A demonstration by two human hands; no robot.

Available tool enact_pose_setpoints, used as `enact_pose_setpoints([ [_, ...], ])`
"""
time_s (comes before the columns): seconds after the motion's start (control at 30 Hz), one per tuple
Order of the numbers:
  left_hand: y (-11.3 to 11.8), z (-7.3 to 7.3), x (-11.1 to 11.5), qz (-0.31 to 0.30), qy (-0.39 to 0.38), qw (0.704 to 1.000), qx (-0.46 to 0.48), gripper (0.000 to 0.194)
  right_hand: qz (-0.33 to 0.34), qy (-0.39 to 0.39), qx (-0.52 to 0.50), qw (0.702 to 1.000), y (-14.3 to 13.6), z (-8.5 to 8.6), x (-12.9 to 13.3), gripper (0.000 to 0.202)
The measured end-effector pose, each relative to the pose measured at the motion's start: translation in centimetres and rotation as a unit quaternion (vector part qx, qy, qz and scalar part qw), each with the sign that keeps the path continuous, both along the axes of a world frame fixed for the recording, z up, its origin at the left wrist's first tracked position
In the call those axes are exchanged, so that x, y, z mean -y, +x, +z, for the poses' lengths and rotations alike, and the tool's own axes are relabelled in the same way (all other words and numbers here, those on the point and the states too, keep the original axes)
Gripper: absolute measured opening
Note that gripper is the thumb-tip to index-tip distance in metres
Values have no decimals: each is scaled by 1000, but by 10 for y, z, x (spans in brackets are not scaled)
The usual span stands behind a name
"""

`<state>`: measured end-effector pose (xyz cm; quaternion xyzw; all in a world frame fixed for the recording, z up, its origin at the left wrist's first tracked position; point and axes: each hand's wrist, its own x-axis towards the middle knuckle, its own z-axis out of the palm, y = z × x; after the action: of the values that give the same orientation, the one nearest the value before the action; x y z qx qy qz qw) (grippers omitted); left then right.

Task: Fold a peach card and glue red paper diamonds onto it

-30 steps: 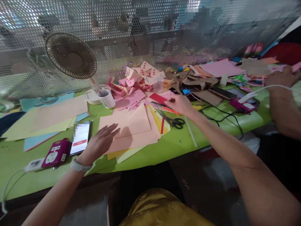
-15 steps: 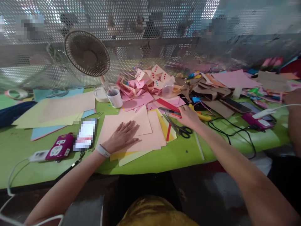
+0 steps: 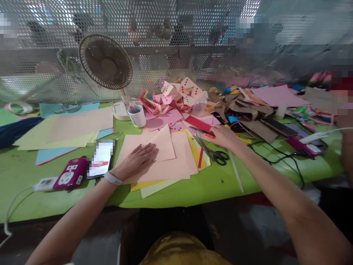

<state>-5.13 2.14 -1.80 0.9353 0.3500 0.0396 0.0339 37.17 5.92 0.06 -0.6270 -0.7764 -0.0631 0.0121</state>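
My left hand (image 3: 138, 160) lies flat, fingers stretched, on a peach paper sheet (image 3: 176, 167). A smaller folded peach piece (image 3: 165, 147) is partly under its fingers. My right hand (image 3: 224, 136) has its fingers closed around an orange-and-black tool (image 3: 209, 134) with a dark pointed blade; its exact kind is unclear. Just below lie black-handled scissors (image 3: 220, 157), their blades pointing away. A red paper strip (image 3: 200, 157) rests on yellow paper (image 3: 204, 162) beside the peach stack. Another red piece (image 3: 197, 123) sits behind the tool.
A fan (image 3: 106, 62) and a white cup (image 3: 137, 116) stand at the back. Dotted paper pieces (image 3: 182, 92) form a pile behind the sheets. A phone (image 3: 101, 158) and purple power strip (image 3: 71, 173) lie left; black cable (image 3: 268, 160) loops right, near another person's arm (image 3: 346, 147).
My left hand has slid slightly left across the peach paper. My right hand remains near the same spot with the orange-and-black tool, which has turned slightly. The camera view has shifted a little.
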Motion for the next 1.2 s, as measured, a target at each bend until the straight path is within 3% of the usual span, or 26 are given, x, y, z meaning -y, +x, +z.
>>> enact_pose_setpoints([
  [0.2,-11,-5,-5,-27,-8,999,34,48,4,-38,-36,999,1,10,-10,61],
  [0.53,-11,-7,-4,-27,7,999,44,49,-37,-116,-109,987,13,0,-29,44],
  [0.73,-10,-5,-4,-22,14,998,53,50,-10,20,-76,997,5,3,-23,46],
  [0.87,-9,-4,-3,-26,12,998,56,49,-28,-10,-96,995,2,5,-15,35],
  [1.2,-11,-7,-4,-19,-2,998,65,48,-89,-32,-54,994,5,6,-10,30],
])
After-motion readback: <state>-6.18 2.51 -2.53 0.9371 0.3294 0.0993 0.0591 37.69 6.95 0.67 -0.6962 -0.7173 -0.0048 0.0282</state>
